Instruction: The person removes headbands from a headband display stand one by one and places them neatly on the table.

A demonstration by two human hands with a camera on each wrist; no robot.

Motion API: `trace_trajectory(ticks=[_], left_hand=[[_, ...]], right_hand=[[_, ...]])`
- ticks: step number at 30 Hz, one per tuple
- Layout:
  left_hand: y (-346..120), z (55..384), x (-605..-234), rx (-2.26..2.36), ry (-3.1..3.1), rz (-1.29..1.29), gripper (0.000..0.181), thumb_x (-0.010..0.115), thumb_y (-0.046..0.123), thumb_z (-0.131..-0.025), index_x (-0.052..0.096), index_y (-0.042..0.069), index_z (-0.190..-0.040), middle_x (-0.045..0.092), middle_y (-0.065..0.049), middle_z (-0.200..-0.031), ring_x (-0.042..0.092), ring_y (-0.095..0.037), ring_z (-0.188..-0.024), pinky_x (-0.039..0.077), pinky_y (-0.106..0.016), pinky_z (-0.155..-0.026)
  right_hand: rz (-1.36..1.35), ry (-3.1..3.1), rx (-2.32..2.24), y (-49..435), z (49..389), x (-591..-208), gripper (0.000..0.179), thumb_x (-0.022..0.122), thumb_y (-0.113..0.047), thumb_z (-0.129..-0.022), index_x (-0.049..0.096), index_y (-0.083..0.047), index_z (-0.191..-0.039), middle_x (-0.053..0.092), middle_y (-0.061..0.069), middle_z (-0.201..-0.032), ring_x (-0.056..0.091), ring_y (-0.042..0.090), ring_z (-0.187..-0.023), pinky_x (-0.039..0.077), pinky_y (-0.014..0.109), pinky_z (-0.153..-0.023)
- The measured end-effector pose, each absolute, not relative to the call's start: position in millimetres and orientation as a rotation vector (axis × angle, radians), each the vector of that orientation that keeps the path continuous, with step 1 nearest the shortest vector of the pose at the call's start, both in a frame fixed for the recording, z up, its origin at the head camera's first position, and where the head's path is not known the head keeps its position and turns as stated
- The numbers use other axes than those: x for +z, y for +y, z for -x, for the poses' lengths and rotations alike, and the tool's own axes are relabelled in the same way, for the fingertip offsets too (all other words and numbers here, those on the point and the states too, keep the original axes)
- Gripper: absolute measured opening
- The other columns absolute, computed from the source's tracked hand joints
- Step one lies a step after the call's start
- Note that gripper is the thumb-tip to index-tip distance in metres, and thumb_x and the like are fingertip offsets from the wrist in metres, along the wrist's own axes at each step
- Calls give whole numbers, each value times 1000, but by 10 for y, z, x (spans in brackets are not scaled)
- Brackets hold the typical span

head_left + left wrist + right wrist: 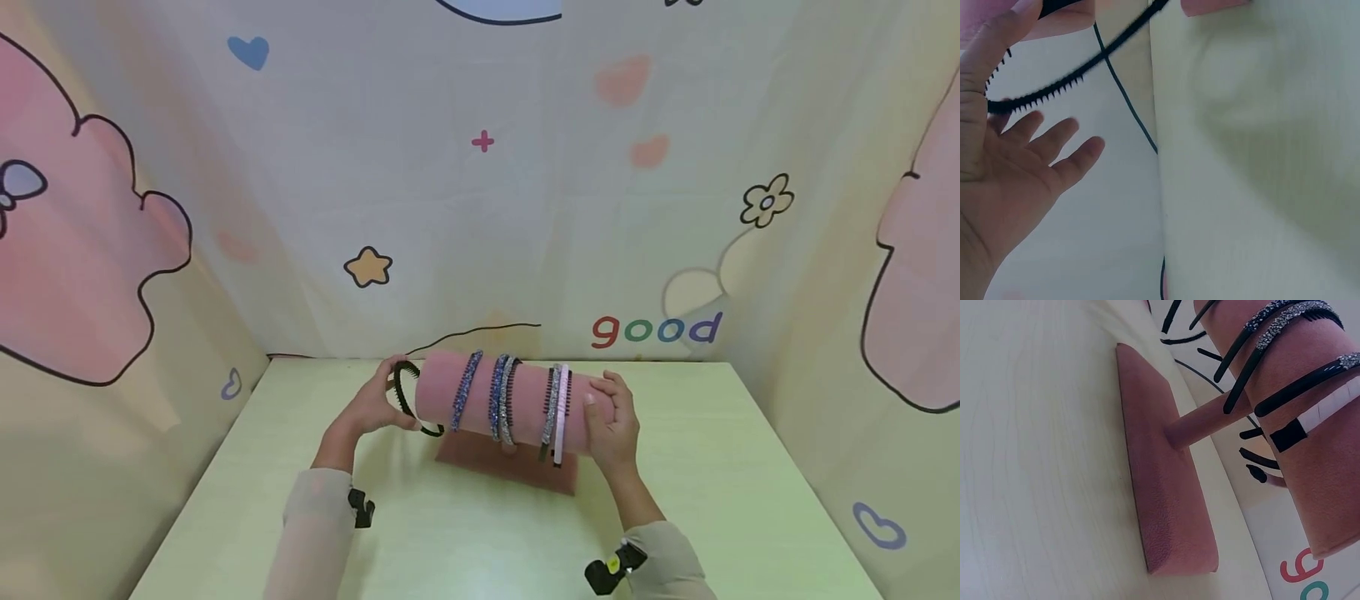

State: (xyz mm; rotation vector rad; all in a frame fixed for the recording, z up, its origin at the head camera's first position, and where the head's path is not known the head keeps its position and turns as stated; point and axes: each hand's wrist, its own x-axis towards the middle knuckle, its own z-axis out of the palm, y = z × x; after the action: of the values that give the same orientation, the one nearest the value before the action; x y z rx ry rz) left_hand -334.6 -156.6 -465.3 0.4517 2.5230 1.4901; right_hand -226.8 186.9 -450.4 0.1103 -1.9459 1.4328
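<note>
A pink roll-shaped headband stand (530,402) lies lengthwise between both hands on a short post and a flat pink base (1163,494). Around the roll sit several headbands: a blue glitter headband (467,390) toward the left, a blue and silver pair in the middle, and a silver one beside a pale pink headband (561,412) at the right. At the roll's left end, my left hand (367,408) holds a black toothed headband (1107,55) between thumb and fingers. My right hand (618,429) grips the roll's right end, thumb in front.
The stand's base rests on a pale wooden table (465,542). A printed cloth backdrop (420,167) rises behind the table and on both sides. Each wrist wears a small black camera mount, such as the right wrist mount (611,571).
</note>
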Motion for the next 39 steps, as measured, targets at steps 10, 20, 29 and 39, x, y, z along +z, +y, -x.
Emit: trace_trajectory(ticks=[10,20,29,39], left_hand=[[-1658,3138,-4858,1687,2682,-416,108,87,7,-58,15,12,-139,23,-22,-143,22,-43,-131,32,-56,-96],[-1735,2969,-4933,1879,2739,-380,112,91,16,-55,24,14,-144,25,-11,-145,28,-33,-131,25,-53,-101],[-1747,2780,-5058,1947,2832,-267,110,91,25,-55,27,37,-144,19,-8,-143,26,-29,-129,27,-47,-102],[-1832,2649,-5103,1980,2866,-41,116,90,23,-58,17,38,-147,13,-8,-144,22,-25,-130,35,-56,-92]], right_hand=[[-117,-1956,1412,1878,2278,-4512,22,52,2,-89,52,10,-110,44,24,-132,41,36,-121,33,30,-97],[-120,-1956,1411,1855,2284,-4471,24,52,1,-89,52,10,-111,43,25,-131,41,38,-120,32,54,-96],[-112,-1972,1402,1964,2427,-4697,25,53,0,-89,52,7,-112,43,21,-133,41,37,-119,35,44,-97],[-118,-1942,1420,2035,2515,-4835,24,55,-9,-90,54,1,-111,45,13,-133,40,31,-122,33,46,-98]])
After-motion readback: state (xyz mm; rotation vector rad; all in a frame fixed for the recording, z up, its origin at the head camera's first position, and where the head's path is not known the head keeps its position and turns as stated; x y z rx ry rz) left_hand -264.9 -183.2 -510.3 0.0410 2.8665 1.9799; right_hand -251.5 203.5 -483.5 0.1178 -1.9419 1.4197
